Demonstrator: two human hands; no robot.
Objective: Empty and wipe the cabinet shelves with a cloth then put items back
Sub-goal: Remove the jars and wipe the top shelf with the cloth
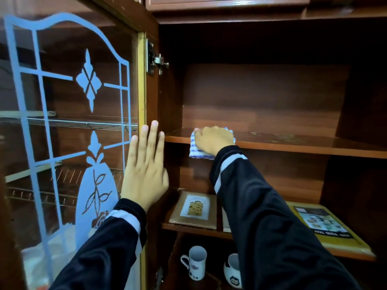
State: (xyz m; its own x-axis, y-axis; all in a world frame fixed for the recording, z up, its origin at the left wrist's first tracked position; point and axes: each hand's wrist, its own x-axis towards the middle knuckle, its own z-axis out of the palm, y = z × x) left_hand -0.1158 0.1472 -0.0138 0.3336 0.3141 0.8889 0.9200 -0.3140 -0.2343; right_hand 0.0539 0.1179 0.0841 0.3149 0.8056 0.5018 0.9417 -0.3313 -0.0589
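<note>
Right hand [213, 141] gripping the blue-checked cloth [200, 154] and pressing it on the upper shelf [293, 144] near its front left corner, cloth hanging over the front edge, left hand [144, 170] lying flat with fingers straight against the open glass door [62, 101], a white mug [196, 262] standing below.

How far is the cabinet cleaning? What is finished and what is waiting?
Done: the upper shelf carries no items, so it looks emptied. In hand: the right hand holds the checked cloth on that shelf's left front edge; the left hand lies flat on the open glass door. Left: specks show on the shelf's right side, flat packages lie on the shelf below, and mugs stand under them.
</note>
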